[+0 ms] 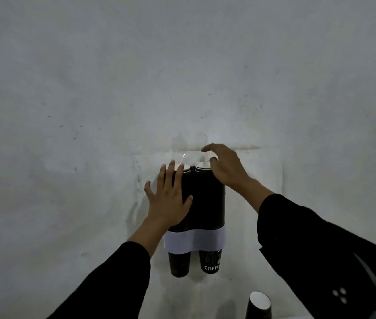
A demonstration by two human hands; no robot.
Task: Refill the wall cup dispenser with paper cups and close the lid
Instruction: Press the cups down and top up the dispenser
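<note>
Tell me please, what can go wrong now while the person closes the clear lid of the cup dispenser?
1. The cup rims look to stand near the top of the dispenser, so the clear lid under the right hand may catch on them.
2. The left hand has fingertips near the top edge; the lid could pinch them.

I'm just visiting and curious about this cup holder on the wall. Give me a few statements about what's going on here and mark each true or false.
1. The dispenser has two columns of dark cups side by side. True.
2. The left hand lies flat and open against the left column. True.
3. The right hand is holding a paper cup. False: it holds no cup; it reaches over the clear lid at the top.
4. A cup poking out of the bottom shows white lettering. True.
5. The loose cup at the lower right sits inside the dispenser. False: it stands apart, below it.
</note>
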